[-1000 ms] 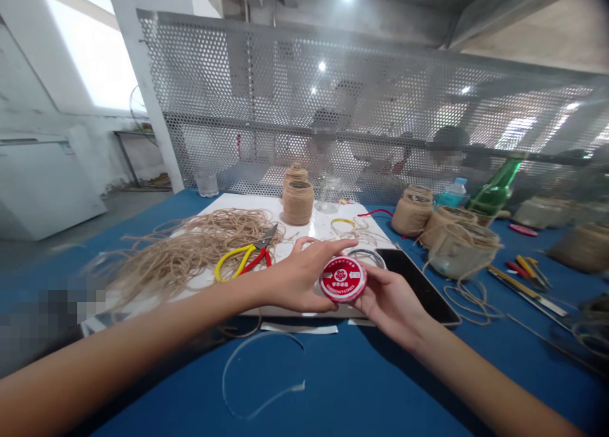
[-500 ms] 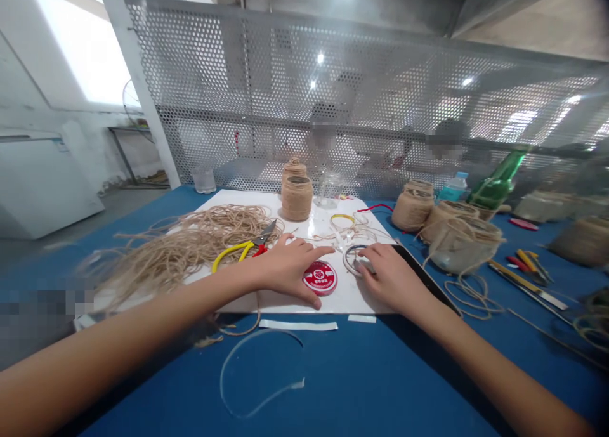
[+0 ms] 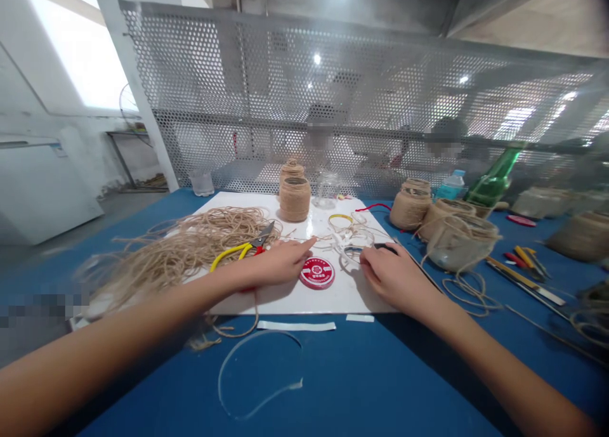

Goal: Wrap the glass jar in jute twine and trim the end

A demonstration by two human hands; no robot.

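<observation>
My left hand [image 3: 285, 262] is over the white board [image 3: 285, 302], index finger stretched forward and nothing visible in it. Just right of it lies a flat red disc with white print [image 3: 317, 273]. Scissors with yellow and red handles [image 3: 236, 249] lie partly behind my left hand. My right hand [image 3: 392, 272] is closed at the edge of a clear tape roll [image 3: 351, 254], thumb and fingers pinched together. Its fingertips are partly hidden. A black object [image 3: 386, 248] shows just behind the right hand.
Loose jute twine [image 3: 204, 247] covers the board's left side. A twine-wrapped jar [image 3: 295, 201] and a clear glass jar [image 3: 327, 191] stand at the back. Wrapped jars [image 3: 410, 207], a green bottle [image 3: 495, 178] and cutters [image 3: 523, 278] are on the right. A perforated metal screen [image 3: 266, 94] stands behind.
My left hand has drawn left off the red disc, its spread fingers coming together. The right hand has turned, and the clear tape roll has shifted with it.
</observation>
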